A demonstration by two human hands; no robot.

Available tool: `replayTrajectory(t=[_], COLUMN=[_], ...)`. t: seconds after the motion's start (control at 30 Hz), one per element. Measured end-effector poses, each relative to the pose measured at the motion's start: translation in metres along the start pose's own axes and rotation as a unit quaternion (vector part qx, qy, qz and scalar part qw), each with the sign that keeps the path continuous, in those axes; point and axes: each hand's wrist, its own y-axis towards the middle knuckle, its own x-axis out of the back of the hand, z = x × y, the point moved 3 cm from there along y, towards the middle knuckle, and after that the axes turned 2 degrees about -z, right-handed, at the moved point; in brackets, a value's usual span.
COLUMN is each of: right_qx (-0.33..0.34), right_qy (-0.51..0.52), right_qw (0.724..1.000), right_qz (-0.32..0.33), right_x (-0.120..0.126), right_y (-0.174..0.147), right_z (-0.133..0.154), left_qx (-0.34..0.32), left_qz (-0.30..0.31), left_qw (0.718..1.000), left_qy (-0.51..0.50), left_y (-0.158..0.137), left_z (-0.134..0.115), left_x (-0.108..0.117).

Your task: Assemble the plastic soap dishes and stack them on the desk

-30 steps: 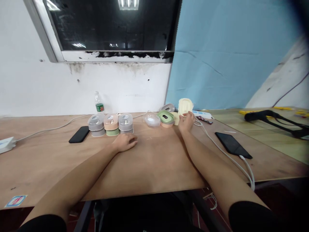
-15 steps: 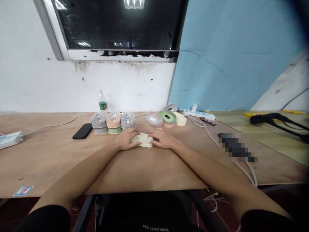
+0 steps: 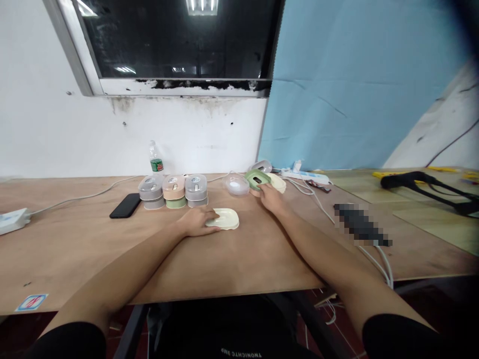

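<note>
A shallow cream plastic tray (image 3: 227, 218) lies on the table in front of me. My left hand (image 3: 198, 221) grips its left end, thumb along the near edge and fingers over the rim. Farther back on the right, my right hand (image 3: 270, 197) has its fingers closed on the near side of a green plastic box part (image 3: 254, 178) with a dark oval slot. Beside that part sit a clear lid (image 3: 237, 184) on the left and a stack of cream trays (image 3: 279, 183) on the right, partly behind my hand.
Several lidded boxes in grey, pink and green, such as a grey one (image 3: 151, 188), stand stacked at the back left. A black phone (image 3: 125, 205) and a plastic bottle (image 3: 155, 158) are near them. A power strip (image 3: 310, 176) with white cables lies at the back right.
My right hand has left the cream tray and reached back right to the green box part. The left hand stays at the tray, which is now more exposed.
</note>
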Motion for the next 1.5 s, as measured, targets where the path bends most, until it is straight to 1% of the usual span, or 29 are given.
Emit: replayTrajectory(t=[0.07, 0.2, 0.33, 0.43, 0.5, 0.6, 0.67, 0.73, 0.83, 0.9, 1.0, 1.1, 1.17, 1.2, 1.27, 1.33, 1.43, 1.5], right_qx=[-0.018, -0.041, -0.057, -0.047, -0.030, 0.014, 0.060, 0.126, 0.234, 0.283, 0.318, 0.331, 0.316, 0.297, 0.234, 0.166, 0.082, 0.027], right_qy=[0.001, 0.023, 0.061, 0.089, 0.105, 0.124, 0.137, 0.150, 0.168, 0.183, 0.211, 0.222, 0.237, 0.249, 0.282, 0.311, 0.349, 0.357], right_qw=[1.000, 0.994, 0.986, 0.982, 0.976, 0.966, 0.963, 0.959, 0.948, 0.936, 0.919, 0.910, 0.908, 0.910, 0.916, 0.922, 0.929, 0.933], right_qz=[-0.025, -0.100, -0.142, -0.160, -0.187, -0.226, -0.226, -0.202, -0.139, -0.102, -0.096, -0.117, -0.137, -0.148, -0.166, -0.159, -0.095, -0.028], right_x=[0.003, 0.012, 0.017, 0.020, 0.024, 0.032, 0.036, 0.037, 0.033, 0.030, 0.028, 0.026, 0.025, 0.025, 0.027, 0.028, 0.025, 0.017], right_y=[0.000, -0.002, -0.005, -0.006, -0.007, -0.012, -0.018, -0.026, -0.040, -0.046, -0.051, -0.053, -0.054, -0.055, -0.056, -0.055, -0.050, -0.044], right_z=[0.002, 0.007, 0.009, 0.013, 0.019, 0.034, 0.048, 0.066, 0.096, 0.111, 0.121, 0.117, 0.111, 0.107, 0.102, 0.102, 0.108, 0.111], left_qx=[-0.003, 0.004, 0.019, 0.027, 0.042, 0.077, 0.090, 0.093, 0.086, 0.075, 0.073, 0.073, 0.059, 0.051, 0.044, 0.058, 0.105, 0.170], left_qz=[-0.002, -0.009, -0.028, -0.044, -0.071, -0.151, -0.202, -0.242, -0.284, -0.304, -0.333, -0.354, -0.366, -0.370, -0.369, -0.349, -0.285, -0.219], left_qw=[1.000, 1.000, 0.999, 0.999, 0.997, 0.985, 0.975, 0.966, 0.955, 0.949, 0.940, 0.932, 0.929, 0.928, 0.928, 0.934, 0.952, 0.960], left_qy=[0.002, 0.006, 0.007, 0.006, 0.008, 0.014, 0.015, 0.019, 0.024, 0.025, 0.021, 0.002, -0.002, 0.003, 0.023, 0.043, 0.041, 0.035], left_y=[0.000, 0.000, -0.001, 0.000, 0.000, -0.002, -0.003, -0.004, -0.006, -0.007, -0.008, -0.010, -0.012, -0.013, -0.015, -0.017, -0.015, -0.011], left_z=[-0.001, -0.001, -0.002, -0.003, -0.002, 0.001, 0.004, 0.006, 0.008, 0.008, 0.010, 0.012, 0.012, 0.012, 0.010, 0.008, 0.004, 0.005], left_x=[0.000, 0.003, 0.008, 0.011, 0.013, 0.017, 0.018, 0.018, 0.017, 0.017, 0.019, 0.021, 0.022, 0.023, 0.023, 0.024, 0.026, 0.024])
